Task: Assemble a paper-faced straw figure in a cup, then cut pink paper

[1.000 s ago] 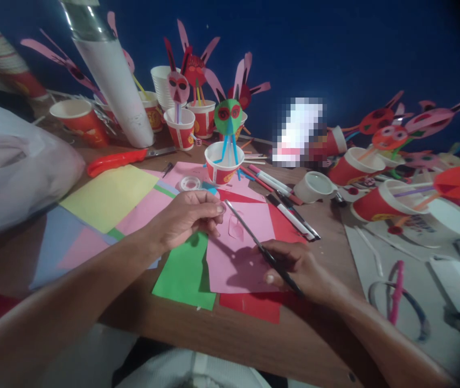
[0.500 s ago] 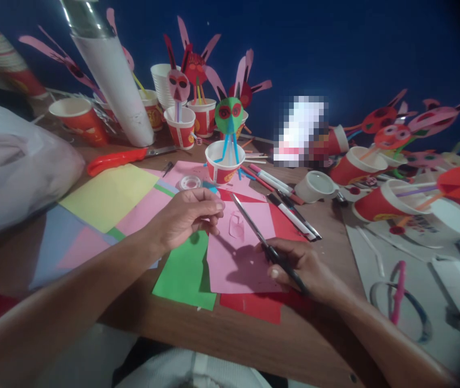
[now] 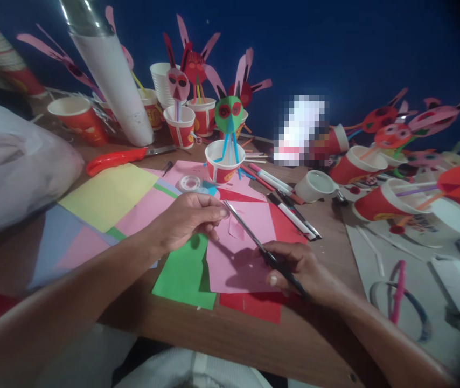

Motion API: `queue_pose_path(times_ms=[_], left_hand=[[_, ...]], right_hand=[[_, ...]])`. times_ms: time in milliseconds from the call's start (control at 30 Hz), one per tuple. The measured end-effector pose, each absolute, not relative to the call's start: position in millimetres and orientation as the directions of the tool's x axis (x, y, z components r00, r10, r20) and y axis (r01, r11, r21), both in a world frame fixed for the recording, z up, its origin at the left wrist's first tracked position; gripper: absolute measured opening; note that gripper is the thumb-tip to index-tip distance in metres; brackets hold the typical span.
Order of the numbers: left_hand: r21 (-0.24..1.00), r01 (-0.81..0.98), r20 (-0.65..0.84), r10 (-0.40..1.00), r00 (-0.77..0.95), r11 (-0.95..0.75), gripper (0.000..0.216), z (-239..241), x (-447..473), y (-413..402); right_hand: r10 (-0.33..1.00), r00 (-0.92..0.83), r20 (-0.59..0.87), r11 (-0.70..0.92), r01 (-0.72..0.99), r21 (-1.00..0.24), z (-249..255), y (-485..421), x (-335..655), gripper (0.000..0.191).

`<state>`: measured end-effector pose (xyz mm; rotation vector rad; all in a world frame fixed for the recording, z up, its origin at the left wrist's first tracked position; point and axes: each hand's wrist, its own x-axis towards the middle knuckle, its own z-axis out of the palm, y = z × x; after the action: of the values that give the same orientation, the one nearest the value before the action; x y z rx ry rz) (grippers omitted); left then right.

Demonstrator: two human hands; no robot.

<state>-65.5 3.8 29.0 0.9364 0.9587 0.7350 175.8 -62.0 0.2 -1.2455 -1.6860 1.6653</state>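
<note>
My right hand [image 3: 294, 272] grips black-handled scissors [image 3: 250, 231], their blades pointing up and left, looking nearly closed. The blade tips are close to the fingertips of my left hand [image 3: 193, 218], which is closed in a pinch. Whatever lies between those fingers is too small to make out. Below both hands lies a pink paper sheet [image 3: 230, 272] with a small pink cut-out [image 3: 236, 227] on it. A green sheet [image 3: 183, 269] and red paper [image 3: 252, 308] stick out from under the pink one.
Behind the hands stands a paper cup [image 3: 222, 171] with a green-headed paper figure [image 3: 230, 114]. Nearby are a tape roll [image 3: 190, 184], red-handled scissors [image 3: 115, 160], markers [image 3: 292, 215] and a white flask [image 3: 112, 89]. A plastic bag [image 3: 15, 167] is at left, more cups [image 3: 387, 199] at right.
The scissors' tips have moved slightly down and left, right up to the left fingertips. My left hand has shifted a little to the right and down.
</note>
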Motion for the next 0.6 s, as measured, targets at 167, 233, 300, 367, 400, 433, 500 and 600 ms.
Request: queue_pose_path(times_ms=[167, 233, 300, 367, 400, 433, 500, 600], left_hand=[[0.902, -0.086, -0.352, 0.837, 0.42, 0.422, 0.006, 29.0, -67.9, 4.4], [0.9, -0.08, -0.357, 0.83, 0.429, 0.429, 0.005, 28.8, -68.4, 4.8], [0.896, -0.065, -0.37, 0.819, 0.439, 0.44, 0.007, 28.6, -68.6, 5.3], [0.892, -0.047, -0.385, 0.809, 0.445, 0.45, 0.009, 28.8, -68.3, 5.5], [0.891, -0.039, -0.389, 0.806, 0.445, 0.452, 0.011, 29.0, -68.0, 5.6], [0.891, -0.033, -0.392, 0.805, 0.444, 0.452, 0.012, 29.3, -67.7, 5.5], [0.892, -0.017, -0.399, 0.803, 0.444, 0.452, 0.014, 30.1, -67.1, 5.4], [0.891, 0.009, -0.409, 0.792, 0.453, 0.454, 0.016, 30.9, -67.0, 5.5]], right_hand=[[0.823, -0.495, -0.278, -0.136, 0.303, -0.943, 2.7, -61.5, 178.2, 0.042], [0.817, -0.505, -0.28, -0.115, 0.333, -0.936, 4.5, -60.6, 179.4, 0.044], [0.81, -0.518, -0.275, -0.085, 0.36, -0.929, 6.2, -59.5, 180.7, 0.042], [0.805, -0.525, -0.274, -0.066, 0.38, -0.922, 7.6, -58.8, 181.9, 0.04], [0.804, -0.527, -0.276, -0.063, 0.387, -0.92, 8.0, -58.6, 182.4, 0.039], [0.801, -0.529, -0.28, -0.062, 0.392, -0.918, 8.4, -58.6, 182.9, 0.038], [0.798, -0.529, -0.287, -0.063, 0.401, -0.914, 9.0, -58.7, 183.4, 0.037], [0.798, -0.527, -0.292, -0.047, 0.429, -0.902, 9.8, -58.9, 183.6, 0.036]])
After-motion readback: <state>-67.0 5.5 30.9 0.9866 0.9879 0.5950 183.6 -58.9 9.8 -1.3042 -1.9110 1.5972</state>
